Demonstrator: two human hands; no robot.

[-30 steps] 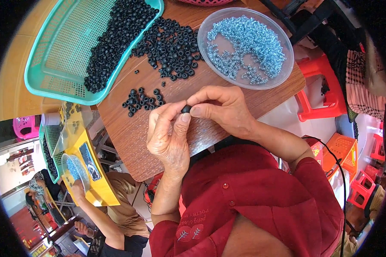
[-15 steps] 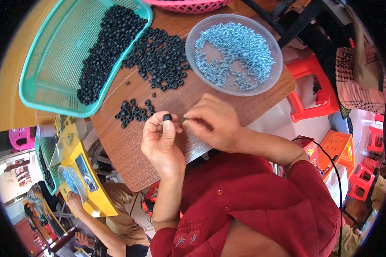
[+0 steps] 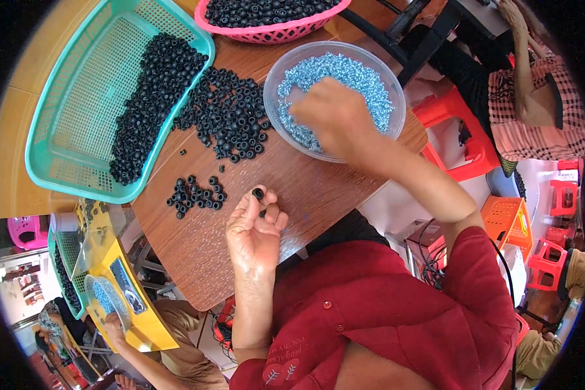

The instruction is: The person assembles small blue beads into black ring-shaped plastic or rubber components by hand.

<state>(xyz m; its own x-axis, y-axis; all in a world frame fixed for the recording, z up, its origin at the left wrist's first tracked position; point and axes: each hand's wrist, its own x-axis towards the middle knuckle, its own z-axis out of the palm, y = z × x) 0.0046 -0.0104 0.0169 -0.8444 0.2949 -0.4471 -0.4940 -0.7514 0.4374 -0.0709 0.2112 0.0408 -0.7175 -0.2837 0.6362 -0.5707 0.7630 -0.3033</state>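
My left hand (image 3: 256, 235) is palm up over the brown table (image 3: 205, 266), its thumb and forefinger pinching a small round black part with a hole (image 3: 259, 194). A second black part (image 3: 262, 213) shows among its curled fingers. My right hand (image 3: 335, 120) is over the clear plastic bowl (image 3: 271, 117), fingers bent down at the small shiny light-blue pieces (image 3: 364, 81). Its fingertips are hidden and slightly blurred, so what they hold cannot be made out. Left of my left hand lies a small cluster of black parts (image 3: 198, 196); a bigger heap (image 3: 231, 117) spreads behind it.
A teal mesh basket (image 3: 65, 172) with black parts stands at the far left, a pink basket (image 3: 266, 34) of them at the back. Red stools (image 3: 458, 130) are on the right. At left, another person's hand (image 3: 114, 328) is at a bowl on a yellow table (image 3: 153, 325).
My right hand has moved away from the left, up and over the bowl of light-blue pieces. My left hand keeps its black part, fingers slightly more opened out. The whole view has shifted.
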